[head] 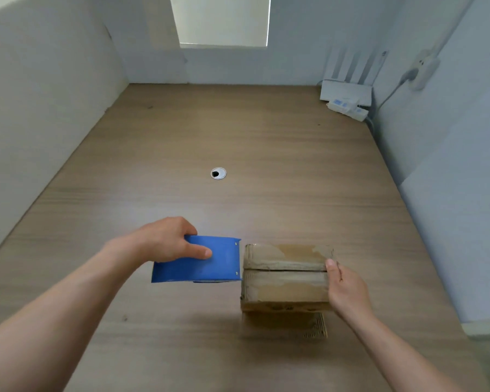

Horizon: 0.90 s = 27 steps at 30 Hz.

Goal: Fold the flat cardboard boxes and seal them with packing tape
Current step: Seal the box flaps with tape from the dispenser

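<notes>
A small brown cardboard box (285, 278) stands on the wooden desk (238, 131) near its front edge, its two top flaps folded shut with a dark seam between them. My right hand (344, 287) grips the box's right side, thumb on the top flap. A blue tape dispenser (215, 267) sits right against the box's left edge. My left hand (167, 241) holds the dispenser from above, thumb lying across its blue top. The tape roll itself is hidden under the blue cover.
A round cable grommet (218, 173) sits mid-desk. A white router (347, 91) and a power strip (348, 106) occupy the back right corner, with a cable running up the right wall. White partition walls enclose the desk on three sides.
</notes>
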Motion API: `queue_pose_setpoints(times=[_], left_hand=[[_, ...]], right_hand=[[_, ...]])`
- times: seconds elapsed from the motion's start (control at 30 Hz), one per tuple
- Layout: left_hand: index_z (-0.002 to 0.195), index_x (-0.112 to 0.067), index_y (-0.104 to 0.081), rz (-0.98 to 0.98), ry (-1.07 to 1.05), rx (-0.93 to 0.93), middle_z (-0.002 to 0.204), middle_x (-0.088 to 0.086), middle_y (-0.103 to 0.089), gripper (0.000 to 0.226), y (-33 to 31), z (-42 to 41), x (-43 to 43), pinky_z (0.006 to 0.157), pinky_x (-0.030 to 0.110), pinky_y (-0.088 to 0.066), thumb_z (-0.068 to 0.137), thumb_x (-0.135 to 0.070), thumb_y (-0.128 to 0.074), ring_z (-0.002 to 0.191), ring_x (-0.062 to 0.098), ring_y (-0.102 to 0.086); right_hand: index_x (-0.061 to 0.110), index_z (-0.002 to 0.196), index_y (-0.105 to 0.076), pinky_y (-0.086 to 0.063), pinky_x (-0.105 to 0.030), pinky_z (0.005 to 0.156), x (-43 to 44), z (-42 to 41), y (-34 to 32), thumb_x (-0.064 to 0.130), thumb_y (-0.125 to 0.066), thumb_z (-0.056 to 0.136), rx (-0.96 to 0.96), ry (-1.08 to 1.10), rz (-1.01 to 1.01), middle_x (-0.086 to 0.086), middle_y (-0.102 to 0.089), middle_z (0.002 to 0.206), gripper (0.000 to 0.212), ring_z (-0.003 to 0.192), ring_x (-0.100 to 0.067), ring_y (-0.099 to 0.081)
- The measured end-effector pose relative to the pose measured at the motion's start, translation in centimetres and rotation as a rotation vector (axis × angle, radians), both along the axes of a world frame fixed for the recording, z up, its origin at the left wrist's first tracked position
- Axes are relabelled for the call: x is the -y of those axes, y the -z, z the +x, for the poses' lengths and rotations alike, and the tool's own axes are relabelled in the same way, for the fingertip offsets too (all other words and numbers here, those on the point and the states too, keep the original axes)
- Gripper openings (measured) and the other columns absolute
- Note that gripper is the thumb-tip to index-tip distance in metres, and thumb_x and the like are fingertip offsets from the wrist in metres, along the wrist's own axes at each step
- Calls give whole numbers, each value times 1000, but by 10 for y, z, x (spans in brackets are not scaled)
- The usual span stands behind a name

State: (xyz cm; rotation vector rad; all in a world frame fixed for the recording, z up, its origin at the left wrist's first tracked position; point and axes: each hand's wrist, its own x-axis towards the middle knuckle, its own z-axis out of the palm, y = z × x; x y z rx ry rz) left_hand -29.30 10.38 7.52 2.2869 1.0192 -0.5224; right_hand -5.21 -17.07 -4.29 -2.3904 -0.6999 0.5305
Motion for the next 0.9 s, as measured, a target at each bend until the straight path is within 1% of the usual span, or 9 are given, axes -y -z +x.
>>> queue_pose_setpoints(times=[0.07, 0.13, 0.2, 0.3, 0.47, 0.6, 0.73, 0.83, 0.9], left_hand=[[66, -20, -51, -14, 8, -3, 65, -5, -52, 51, 5, -1, -1, 61, 30, -33, 73, -67, -69, 61, 16, -49], [69, -20, -53, -26, 12, -12, 68, -4, -53, 47, 12, -4, -1, 62, 31, -34, 81, -62, -69, 63, 16, -50], [70, -19, -54, -66, -1, 3, 69, -4, -53, 44, 19, -8, -2, 61, 30, -34, 83, -58, -70, 63, 15, -49], [71, -17, -53, -151, -30, 38, 67, -4, -52, 43, 27, -15, -3, 60, 28, -33, 85, -54, -71, 60, 14, -47], [68, -18, -52, -222, -41, 108, 64, -5, -48, 52, 37, -28, -4, 58, 27, -29, 66, -68, -64, 55, 10, -42], [64, -21, -51, -238, -57, 170, 57, -13, -47, 70, 45, -33, -5, 57, 25, -28, 46, -87, -62, 51, 6, -41], [62, -21, -50, -231, -71, 227, 55, -13, -47, 84, 49, -37, -11, 56, 25, -27, 36, -100, -55, 50, 5, -40], [60, -21, -50, -211, -58, 212, 54, -13, -46, 78, 47, -35, -8, 54, 24, -27, 35, -95, -61, 51, 6, -41], [61, -21, -50, -179, -55, 177, 56, -11, -47, 63, 46, -31, -6, 56, 26, -29, 49, -82, -60, 54, 10, -43]], right_hand=[[7, 107, -71, -36, -29, 75, 0, 0, 0, 35, -33, 107, 4, -8, 13, -14, -71, 104, 48, 101, -31, -63], [9, 96, -70, -34, -30, 72, 0, -1, 0, 33, -35, 107, 11, -9, 27, -13, -69, 94, 45, 93, -31, -62], [12, 82, -64, -33, -33, 68, -1, -1, -1, 30, -36, 107, 17, -5, 45, -8, -63, 81, 42, 83, -29, -58], [9, 80, -64, -33, -34, 65, 0, -1, -1, 30, -37, 107, 25, -8, 46, -7, -63, 78, 44, 79, -29, -57], [11, 79, -63, -32, -33, 66, -1, 0, -1, 30, -36, 107, 36, -20, 43, -6, -63, 79, 43, 79, -27, -56], [10, 77, -63, -33, -33, 65, -1, 2, 1, 31, -36, 107, 45, -30, 39, -4, -64, 76, 46, 77, -27, -57], [12, 73, -61, -34, -34, 62, -1, 2, 0, 33, -36, 107, 34, -40, 36, 1, -62, 74, 47, 73, -22, -56], [17, 67, -55, -38, -26, 61, -2, 1, -2, 32, -36, 107, 31, -41, 43, 1, -61, 71, 47, 69, -18, -54], [16, 66, -53, -37, -22, 62, -2, 0, -2, 31, -37, 107, 38, -36, 44, 1, -60, 69, 47, 67, -17, -53]])
